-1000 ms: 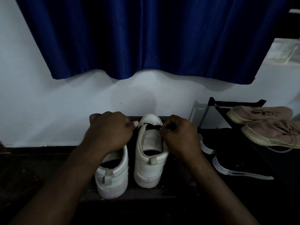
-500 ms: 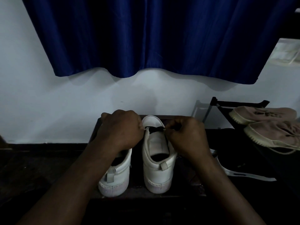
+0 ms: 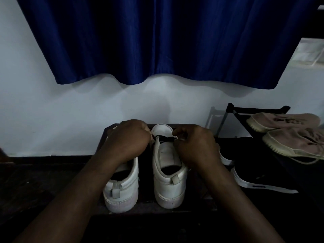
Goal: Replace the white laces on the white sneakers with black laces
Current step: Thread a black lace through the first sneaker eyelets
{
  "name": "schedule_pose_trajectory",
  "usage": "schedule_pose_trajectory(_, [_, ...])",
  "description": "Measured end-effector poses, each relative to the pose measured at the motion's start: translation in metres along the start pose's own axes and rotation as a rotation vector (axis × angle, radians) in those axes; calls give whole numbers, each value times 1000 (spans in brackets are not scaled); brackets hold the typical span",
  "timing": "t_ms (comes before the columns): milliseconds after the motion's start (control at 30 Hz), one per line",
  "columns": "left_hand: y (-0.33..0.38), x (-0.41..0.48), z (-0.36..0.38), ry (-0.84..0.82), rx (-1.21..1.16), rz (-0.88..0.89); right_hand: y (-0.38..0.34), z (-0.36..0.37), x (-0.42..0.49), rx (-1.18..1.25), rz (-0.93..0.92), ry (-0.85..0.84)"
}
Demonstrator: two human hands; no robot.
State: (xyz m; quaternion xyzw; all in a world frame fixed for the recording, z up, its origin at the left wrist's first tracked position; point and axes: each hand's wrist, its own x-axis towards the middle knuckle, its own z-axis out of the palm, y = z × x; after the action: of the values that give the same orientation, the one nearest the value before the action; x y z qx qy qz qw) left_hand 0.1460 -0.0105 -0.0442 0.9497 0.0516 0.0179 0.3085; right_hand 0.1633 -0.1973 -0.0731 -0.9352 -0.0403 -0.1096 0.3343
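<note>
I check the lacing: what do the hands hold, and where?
Both hands, left and right, pinch the black lace, one at each side of the right sneaker, near its toe.

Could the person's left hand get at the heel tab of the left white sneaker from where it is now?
Probably yes. The left hand sits over the front of the left white sneaker, and its heel tab stands uncovered just behind, with nothing between them. But that hand seems busy pinching the black lace, so it would have to let go first.

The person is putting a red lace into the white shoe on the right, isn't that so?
Not quite. The head view shows the lace is black, not red. Both hands, left and right, are putting it into the white shoe on the right.
</note>
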Motion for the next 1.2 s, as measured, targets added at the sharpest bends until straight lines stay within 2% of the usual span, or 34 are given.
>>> schedule_pose_trajectory(133, [-1,0,-8,43,-282,-49,3,4,2,16,-35,13])
schedule_pose_trajectory(267, [0,-3,-19,103,-660,28,6,5,0,52,-65,13])
schedule_pose_trajectory(333, [1,-6,-19,100,-745,58,6,5,-1,101,-115,56])
schedule_pose_trajectory(400, [4,-6,-15,84,-678,108,1,3,-2,247,-152,54])
schedule_pose_trajectory(500, [11,-8,-8,56,-501,174,-11,-1,-6,543,-197,-60])
schedule_pose_trajectory(567, [14,-8,-6,93,-455,197,-15,0,-8,608,-247,-74])
schedule_pose_trajectory(700, [12,-9,-12,168,-451,209,-18,1,-5,665,-224,-57])
schedule_pose_trajectory(767, [11,-10,-16,151,-572,195,-15,5,-1,608,-186,6])
schedule_pose_trajectory(867, [10,-9,-24,175,-932,180,-2,7,7,435,-20,118])
schedule_pose_trajectory(967, [9,-6,-30,241,-1186,173,5,8,9,363,39,93])
schedule_pose_trajectory(1033, [10,-7,-28,248,-1146,182,4,8,8,275,-6,105])
schedule_pose_trajectory(1100, [10,-8,-22,247,-885,188,-2,5,5,220,-98,131])
schedule_pose_trajectory(1200, [10,-8,-12,178,-506,229,-11,1,-1,291,-299,98])
